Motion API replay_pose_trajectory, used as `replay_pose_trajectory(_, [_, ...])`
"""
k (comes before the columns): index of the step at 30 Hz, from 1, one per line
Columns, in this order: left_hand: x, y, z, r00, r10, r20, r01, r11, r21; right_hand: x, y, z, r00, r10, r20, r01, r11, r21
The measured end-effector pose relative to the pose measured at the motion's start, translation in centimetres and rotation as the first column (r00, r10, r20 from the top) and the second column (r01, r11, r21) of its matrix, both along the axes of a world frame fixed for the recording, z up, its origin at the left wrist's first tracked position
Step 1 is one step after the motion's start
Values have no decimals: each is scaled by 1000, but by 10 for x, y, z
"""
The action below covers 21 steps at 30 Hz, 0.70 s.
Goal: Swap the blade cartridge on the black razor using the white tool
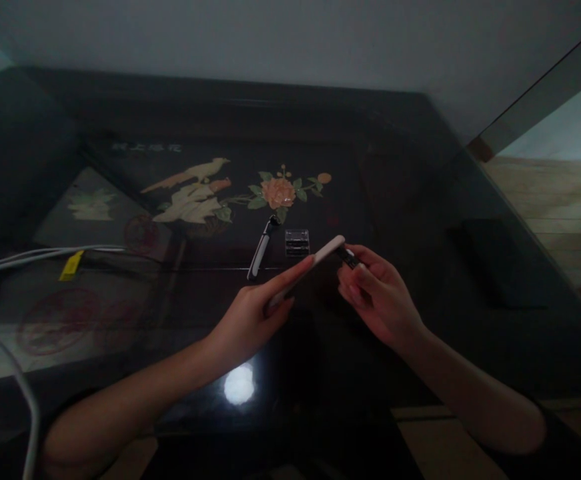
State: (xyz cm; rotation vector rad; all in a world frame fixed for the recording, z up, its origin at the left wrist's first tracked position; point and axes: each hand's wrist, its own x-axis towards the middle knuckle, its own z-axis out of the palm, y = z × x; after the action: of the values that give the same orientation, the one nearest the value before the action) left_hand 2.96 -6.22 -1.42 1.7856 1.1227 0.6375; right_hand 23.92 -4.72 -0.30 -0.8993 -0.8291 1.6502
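Observation:
My left hand (253, 312) grips a slim white razor handle (320, 257), which slants up to the right above the dark glass table (420, 200). My right hand (373, 290) pinches a small dark razor head (347, 257) right at the handle's upper tip. Behind the hands, a second razor (261, 248) with a white and black handle lies on the table. Next to it sits a small clear plastic cartridge case (297, 241).
White cables (30, 255) with a yellow tag (71, 265) run in from the left edge. Under the glass is a bird and flower picture (230, 190). A dark flat object (500, 263) lies at the right. A lamp's glare (239, 385) reflects near the front edge.

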Motion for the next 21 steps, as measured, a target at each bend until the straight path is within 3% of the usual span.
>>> replay_pose_trajectory(14, [3, -11, 2, 991, -107, 83, 113, 991, -68, -1, 2, 2, 998, -49, 34, 50, 998, -23])
replay_pose_trajectory(21, [3, -3, 4, 995, -52, 83, 55, 998, -30, -1, 1, 1, 999, -19, -33, 18, 999, -43])
